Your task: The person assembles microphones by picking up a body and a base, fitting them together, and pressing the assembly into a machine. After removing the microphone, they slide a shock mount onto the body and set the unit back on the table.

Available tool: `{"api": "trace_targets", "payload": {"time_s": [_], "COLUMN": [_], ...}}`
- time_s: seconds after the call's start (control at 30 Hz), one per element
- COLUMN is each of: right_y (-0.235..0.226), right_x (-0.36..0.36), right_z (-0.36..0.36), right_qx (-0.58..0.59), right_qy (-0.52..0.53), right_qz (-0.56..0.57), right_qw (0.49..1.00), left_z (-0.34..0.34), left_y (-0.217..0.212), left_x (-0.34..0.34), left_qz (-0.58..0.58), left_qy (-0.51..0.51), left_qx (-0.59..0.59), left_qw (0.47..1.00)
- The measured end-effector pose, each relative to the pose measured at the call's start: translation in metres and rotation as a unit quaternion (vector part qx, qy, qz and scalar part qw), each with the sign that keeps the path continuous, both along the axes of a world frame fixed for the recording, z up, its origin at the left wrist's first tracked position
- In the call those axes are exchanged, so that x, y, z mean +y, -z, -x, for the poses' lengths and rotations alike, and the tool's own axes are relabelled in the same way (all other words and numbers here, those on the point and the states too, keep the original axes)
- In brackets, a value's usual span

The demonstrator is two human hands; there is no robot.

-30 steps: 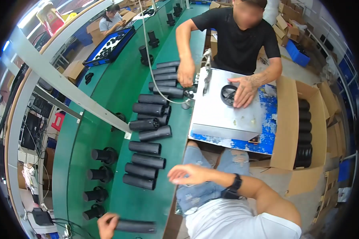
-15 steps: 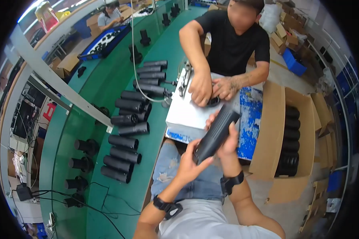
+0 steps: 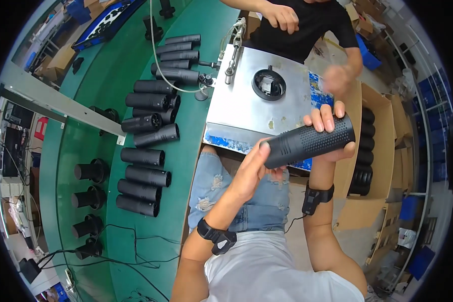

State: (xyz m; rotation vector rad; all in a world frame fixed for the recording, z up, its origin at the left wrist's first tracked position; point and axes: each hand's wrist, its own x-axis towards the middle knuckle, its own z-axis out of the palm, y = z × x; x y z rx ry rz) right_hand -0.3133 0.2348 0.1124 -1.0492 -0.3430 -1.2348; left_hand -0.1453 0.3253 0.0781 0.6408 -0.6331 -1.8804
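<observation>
A black ribbed plastic cylinder (image 3: 307, 142), dotted with small bumps toward one end, is held tilted above my lap. My left hand (image 3: 251, 171) grips its lower left end. Around its upper right end wrap the fingers of my right hand (image 3: 332, 126). Just beyond is a metal box-shaped fixture (image 3: 236, 113) with a round black ring (image 3: 269, 84) set in its top. A co-worker's hand (image 3: 283, 18) hovers past the fixture's far edge; the other hand (image 3: 337, 79), blurred, is near the far side of my cylinder.
Several similar black cylinders (image 3: 148, 175) lie in a column on the green table (image 3: 178, 146) at left. Black flanged parts (image 3: 89, 171) stand farther left. To the right, an open cardboard box (image 3: 382, 116) holds stacked black cylinders. A pale hose (image 3: 155, 50) hangs beside the fixture.
The cylinder has moved right and turned closer to level in my hands. The co-worker's hands have lifted off the fixture, uncovering the ring. My view has shifted.
</observation>
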Motion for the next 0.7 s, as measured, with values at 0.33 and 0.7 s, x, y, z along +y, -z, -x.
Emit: {"api": "trace_targets", "payload": {"time_s": [0.33, 0.7], "right_y": [0.005, 0.031], "right_x": [-0.135, -0.156], "right_z": [-0.03, -0.029], "right_qx": [0.309, 0.371], "right_qy": [0.441, 0.477], "right_qz": [-0.02, 0.012], "right_qw": [0.842, 0.796], "left_z": [-0.011, -0.025], "left_y": [0.065, 0.086], "left_x": [0.004, 0.0], "left_qz": [0.013, -0.021], "left_qy": [0.041, 0.042], "left_qx": [-0.055, -0.059], "left_qw": [0.998, 0.997]}}
